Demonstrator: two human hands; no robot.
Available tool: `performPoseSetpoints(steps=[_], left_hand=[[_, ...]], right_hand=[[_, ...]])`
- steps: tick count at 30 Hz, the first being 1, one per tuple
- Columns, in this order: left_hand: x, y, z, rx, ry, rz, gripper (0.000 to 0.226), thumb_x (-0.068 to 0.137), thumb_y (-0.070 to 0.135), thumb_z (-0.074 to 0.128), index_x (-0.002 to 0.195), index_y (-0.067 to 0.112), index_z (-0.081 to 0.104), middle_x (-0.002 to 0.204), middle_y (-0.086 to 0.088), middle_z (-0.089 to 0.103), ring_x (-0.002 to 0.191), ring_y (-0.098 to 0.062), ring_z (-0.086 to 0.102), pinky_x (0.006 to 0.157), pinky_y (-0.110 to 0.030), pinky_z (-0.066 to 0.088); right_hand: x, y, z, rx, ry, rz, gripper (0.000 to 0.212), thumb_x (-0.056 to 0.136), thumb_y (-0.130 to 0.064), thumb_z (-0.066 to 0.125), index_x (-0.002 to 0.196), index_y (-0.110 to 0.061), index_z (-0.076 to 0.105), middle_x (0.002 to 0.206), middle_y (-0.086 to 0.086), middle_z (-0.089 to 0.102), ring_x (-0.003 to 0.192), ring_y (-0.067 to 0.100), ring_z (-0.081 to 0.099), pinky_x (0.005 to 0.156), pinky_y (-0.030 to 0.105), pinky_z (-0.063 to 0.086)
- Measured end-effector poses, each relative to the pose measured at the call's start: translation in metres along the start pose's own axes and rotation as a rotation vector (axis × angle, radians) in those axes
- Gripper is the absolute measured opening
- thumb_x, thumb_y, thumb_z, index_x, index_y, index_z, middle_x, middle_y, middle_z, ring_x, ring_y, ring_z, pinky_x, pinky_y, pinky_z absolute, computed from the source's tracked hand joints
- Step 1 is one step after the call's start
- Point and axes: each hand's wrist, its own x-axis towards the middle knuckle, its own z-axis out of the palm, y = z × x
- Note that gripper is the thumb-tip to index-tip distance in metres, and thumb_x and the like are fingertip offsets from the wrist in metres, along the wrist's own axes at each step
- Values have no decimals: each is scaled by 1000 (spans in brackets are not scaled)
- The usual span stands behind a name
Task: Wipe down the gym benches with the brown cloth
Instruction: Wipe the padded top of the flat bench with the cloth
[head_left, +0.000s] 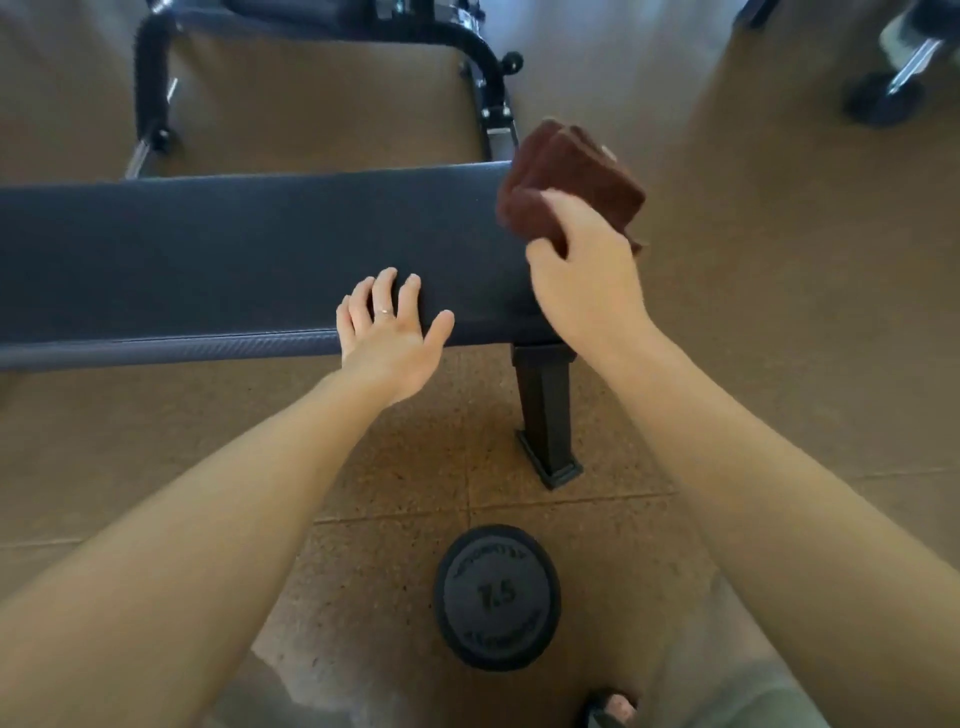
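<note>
A flat gym bench with a dark padded top (234, 249) runs across the view from the left edge to about the middle right. My right hand (582, 280) grips a folded brown cloth (566, 182) just above the bench's right end. My left hand (389, 332) rests on the near edge of the pad, fingers spread and straight on the top. The bench's black leg (545, 415) stands on the floor under its right end.
A black dumbbell end marked 7.5 (496, 597) stands on the brown speckled floor near my feet. Another black-framed bench (322, 31) stands behind the first. More equipment with a wheel (883, 98) is at the top right.
</note>
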Motion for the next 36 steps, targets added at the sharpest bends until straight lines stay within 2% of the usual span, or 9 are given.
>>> performPoseSetpoints(steps=[3,5,8,11,17,21,26,29,36], left_hand=[[5,-1,7,7,38,-29,64,107,60,19,163,28,17,171,3,3,158,-24,-6,127,-46,-8],[7,0,9,39,60,-43,64,106,60,18,162,29,17,171,4,4,158,-24,-5,127,-46,-6],[7,1,9,51,49,-68,63,107,57,16,163,29,14,171,5,2,157,-22,-8,128,-45,-7],[5,0,7,29,46,-74,64,107,58,18,163,28,17,171,5,4,157,-20,-8,128,-43,-6],[3,-1,5,-37,144,-47,57,107,52,28,157,26,34,165,3,21,153,-24,10,126,-45,7],[14,-16,-7,5,267,68,35,107,40,39,135,26,56,141,2,46,134,-27,38,110,-47,31],[55,-27,-20,125,304,193,23,108,31,40,113,17,57,117,-5,55,95,-31,51,81,-47,47],[68,-25,-19,188,324,252,23,106,27,37,103,12,54,102,-7,56,81,-28,47,72,-45,42],[69,-35,-15,114,368,322,29,104,31,30,106,16,55,105,-2,59,85,-20,47,76,-36,40]], right_hand=[[14,32,41,-484,-429,-125,51,102,-33,54,151,-22,46,163,3,38,153,26,28,126,46,18],[15,42,59,-620,-500,-189,66,99,-50,54,156,-26,34,171,2,20,158,28,11,128,52,5],[24,42,65,-526,-453,-143,68,101,-62,39,158,-26,35,172,0,17,159,26,6,127,50,0],[26,44,72,-565,-388,-134,64,106,-57,21,161,-24,29,172,1,17,159,26,6,127,50,0],[35,49,91,-661,-320,-188,65,103,-51,20,159,-22,32,169,5,26,157,32,16,127,58,12],[71,56,97,-659,-365,-228,66,100,-51,21,159,-23,34,168,2,28,157,30,19,127,57,13],[109,57,112,-660,-330,-192,66,99,-50,25,159,-25,33,169,1,26,157,28,17,127,56,11],[111,57,113,-668,-312,-187,67,97,-50,24,158,-24,35,168,2,29,156,29,20,127,55,13],[43,37,109,-622,-216,-47,66,98,-48,21,156,-23,40,167,-1,31,156,25,20,128,50,16]])
